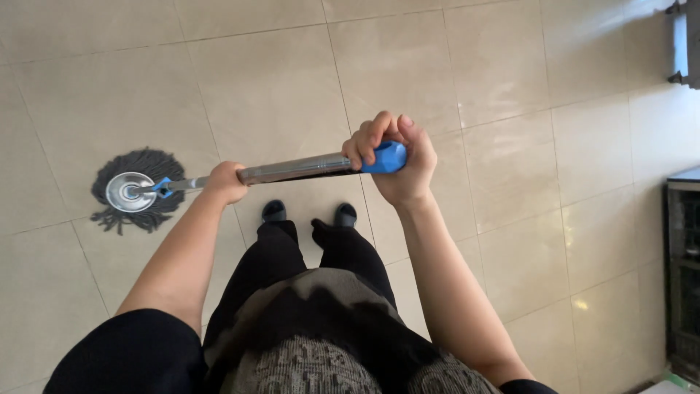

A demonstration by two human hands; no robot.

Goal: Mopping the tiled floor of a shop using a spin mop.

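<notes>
I look straight down at a mop with a steel pole (295, 168) and a blue end grip (388, 156). My right hand (394, 162) is wrapped around the blue grip at the top of the pole. My left hand (226, 182) grips the pole lower down. The round grey string mop head (140, 191) with a silver disc in its middle rests on the beige tiled floor (292, 80) to the left of my feet. My black shoes (274, 211) and dark trousers show below the pole.
A dark shelf or cabinet (684, 270) stands along the right edge. A metal fitting (685, 44) sits at the top right corner. A pale object (667, 387) peeks in at the bottom right. Beige tiles stretch across the rest of the view.
</notes>
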